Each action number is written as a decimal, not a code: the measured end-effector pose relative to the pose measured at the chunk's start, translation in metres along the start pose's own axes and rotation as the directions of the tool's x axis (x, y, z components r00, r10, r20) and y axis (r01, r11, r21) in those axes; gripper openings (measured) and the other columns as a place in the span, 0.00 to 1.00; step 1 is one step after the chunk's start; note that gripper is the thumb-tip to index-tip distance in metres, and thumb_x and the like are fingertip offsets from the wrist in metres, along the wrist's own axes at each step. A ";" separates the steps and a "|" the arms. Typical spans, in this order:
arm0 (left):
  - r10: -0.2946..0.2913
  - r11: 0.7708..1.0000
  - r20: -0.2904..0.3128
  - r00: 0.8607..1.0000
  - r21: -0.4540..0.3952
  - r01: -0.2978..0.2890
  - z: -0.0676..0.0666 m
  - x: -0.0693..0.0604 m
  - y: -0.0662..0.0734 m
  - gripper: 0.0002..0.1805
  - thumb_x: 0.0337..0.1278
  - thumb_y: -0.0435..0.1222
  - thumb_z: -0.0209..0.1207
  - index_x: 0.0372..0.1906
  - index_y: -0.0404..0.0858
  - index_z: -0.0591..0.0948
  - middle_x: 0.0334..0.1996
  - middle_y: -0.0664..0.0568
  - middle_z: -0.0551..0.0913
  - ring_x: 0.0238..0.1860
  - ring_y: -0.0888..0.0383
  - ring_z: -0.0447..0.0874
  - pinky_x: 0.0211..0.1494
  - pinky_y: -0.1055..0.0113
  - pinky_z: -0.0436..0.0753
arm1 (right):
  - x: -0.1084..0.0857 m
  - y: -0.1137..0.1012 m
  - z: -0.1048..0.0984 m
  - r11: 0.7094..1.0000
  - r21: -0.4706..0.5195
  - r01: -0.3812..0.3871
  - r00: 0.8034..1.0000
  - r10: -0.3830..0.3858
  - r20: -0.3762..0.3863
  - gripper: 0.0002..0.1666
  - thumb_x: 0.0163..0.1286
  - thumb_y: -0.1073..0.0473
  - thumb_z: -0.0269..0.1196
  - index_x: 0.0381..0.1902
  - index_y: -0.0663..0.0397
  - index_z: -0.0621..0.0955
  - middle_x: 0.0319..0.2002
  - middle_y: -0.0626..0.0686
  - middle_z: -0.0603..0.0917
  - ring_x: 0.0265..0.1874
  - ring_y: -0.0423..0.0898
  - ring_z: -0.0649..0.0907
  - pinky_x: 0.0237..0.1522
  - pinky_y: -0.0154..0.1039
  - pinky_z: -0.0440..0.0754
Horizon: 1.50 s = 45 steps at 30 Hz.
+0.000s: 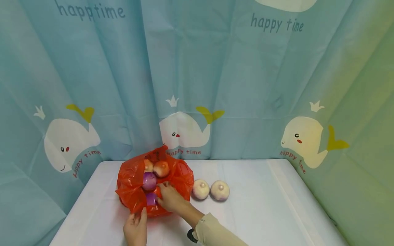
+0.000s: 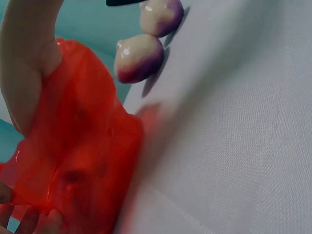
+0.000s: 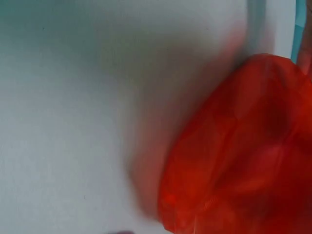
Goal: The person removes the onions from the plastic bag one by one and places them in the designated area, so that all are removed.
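A red plastic bag (image 1: 129,184) lies with its mouth spread, several glossy, round, onion-like vegetables inside. Two of those show purple sides, an upper one (image 1: 149,181) and a lower one (image 1: 151,199). Paler ones, such as this onion (image 1: 161,169), sit behind them. My left hand (image 1: 135,228) pinches the bag's near rim between thumb and fingers. Inside the opening is my right hand (image 1: 171,198), thumb beside the lower purple onion; whether it grips anything there cannot be told. In the right wrist view, the bag (image 3: 234,165) hides this hand's work.
Two white-and-purple onions, a nearer-to-bag one (image 1: 201,189) and another (image 1: 220,190), stand side by side right of the bag. They rest on a white-covered table (image 1: 261,205). A blue curtain (image 1: 246,85) with whale prints hangs behind and at both sides.
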<state>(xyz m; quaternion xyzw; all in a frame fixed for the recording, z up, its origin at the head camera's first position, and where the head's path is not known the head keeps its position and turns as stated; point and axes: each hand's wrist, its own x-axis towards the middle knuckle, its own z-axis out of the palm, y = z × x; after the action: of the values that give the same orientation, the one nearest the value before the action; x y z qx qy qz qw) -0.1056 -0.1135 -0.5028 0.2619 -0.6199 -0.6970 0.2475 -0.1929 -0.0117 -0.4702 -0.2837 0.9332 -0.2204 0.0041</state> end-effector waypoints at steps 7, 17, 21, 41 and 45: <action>0.008 1.000 -0.003 1.000 0.002 -0.008 0.001 -0.002 0.000 0.21 0.58 0.28 0.58 0.50 0.14 0.72 0.50 0.20 0.70 0.32 0.81 0.72 0.34 0.87 0.73 | 0.002 0.002 0.012 1.000 0.023 -0.017 1.000 0.017 0.006 0.26 0.61 0.51 0.66 0.53 0.57 0.74 0.44 0.53 0.75 0.43 0.47 0.77 0.48 0.35 0.78; 0.049 0.998 -0.011 0.999 0.039 -0.049 -0.001 0.000 -0.001 0.20 0.56 0.28 0.59 0.48 0.14 0.73 0.46 0.20 0.73 0.30 0.82 0.72 0.32 0.87 0.74 | 0.005 0.008 0.018 0.994 0.100 0.035 0.988 -0.049 0.148 0.32 0.60 0.51 0.67 0.63 0.47 0.72 0.52 0.49 0.75 0.51 0.43 0.75 0.53 0.34 0.74; 0.058 0.997 -0.006 0.998 0.052 -0.058 -0.002 0.001 0.000 0.19 0.57 0.28 0.59 0.48 0.15 0.74 0.44 0.21 0.75 0.29 0.82 0.72 0.31 0.87 0.73 | 0.006 0.005 0.018 0.986 0.146 0.084 0.981 -0.108 0.164 0.36 0.59 0.53 0.68 0.63 0.53 0.69 0.54 0.50 0.75 0.54 0.42 0.74 0.55 0.33 0.72; -0.002 0.999 -0.035 0.999 0.042 0.003 0.001 -0.001 -0.005 0.18 0.55 0.27 0.59 0.46 0.15 0.75 0.39 0.25 0.78 0.28 0.80 0.73 0.30 0.86 0.74 | 0.001 0.010 0.025 0.953 0.300 -0.048 0.999 0.045 0.018 0.38 0.53 0.57 0.73 0.58 0.63 0.69 0.43 0.54 0.76 0.42 0.45 0.78 0.49 0.34 0.77; -0.037 0.999 -0.012 0.999 0.038 0.038 -0.002 0.001 -0.006 0.20 0.57 0.28 0.59 0.50 0.15 0.73 0.44 0.22 0.76 0.29 0.81 0.72 0.31 0.86 0.74 | -0.001 0.009 0.024 0.928 0.369 -0.050 0.994 0.083 -0.074 0.36 0.52 0.60 0.73 0.56 0.60 0.69 0.45 0.54 0.80 0.44 0.47 0.80 0.50 0.37 0.77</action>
<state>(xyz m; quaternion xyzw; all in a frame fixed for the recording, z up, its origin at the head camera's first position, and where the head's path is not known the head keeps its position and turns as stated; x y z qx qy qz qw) -0.1048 -0.1149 -0.5087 0.2822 -0.6268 -0.6880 0.2327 -0.1936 -0.0141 -0.4959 -0.2363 0.8840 -0.4026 0.0234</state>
